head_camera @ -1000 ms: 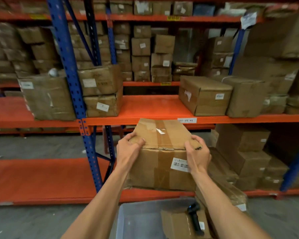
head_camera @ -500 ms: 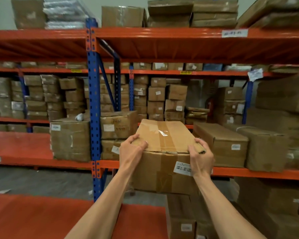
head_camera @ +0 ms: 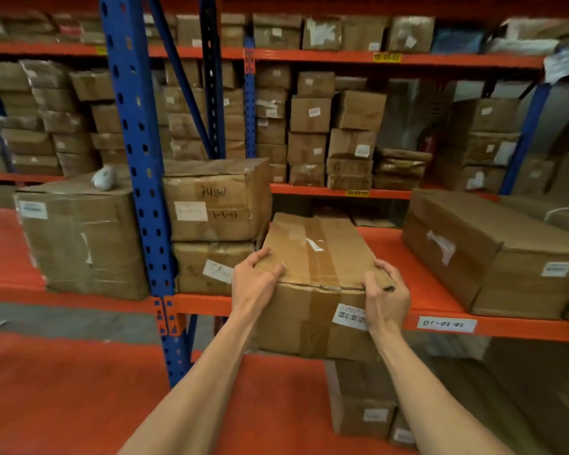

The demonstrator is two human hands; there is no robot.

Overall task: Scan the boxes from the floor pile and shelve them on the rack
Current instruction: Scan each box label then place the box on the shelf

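Observation:
I hold a taped brown cardboard box [head_camera: 316,257] with a barcode label on its near face, at the front edge of the orange rack shelf [head_camera: 421,267]. Its far end reaches over the shelf while its near end hangs out in front of the shelf beam. My left hand [head_camera: 255,280] grips the box's near left top corner, fingers curled over the edge. My right hand [head_camera: 385,293] grips the near right top corner the same way. The box sits in the gap between a two-box stack [head_camera: 216,221] on its left and a long flat box [head_camera: 493,251] on its right.
A blue rack upright [head_camera: 142,178] stands left of the stack, with a large box [head_camera: 79,241] beyond it. A shelf label [head_camera: 445,324] reads 01-02-02. Lower shelf boxes [head_camera: 362,412] sit under my right arm. Rear racks are packed with several boxes.
The box has risen from above the floor bin to shelf height and moved forward, its far end now over the shelf. The bin and scanner have dropped out of view.

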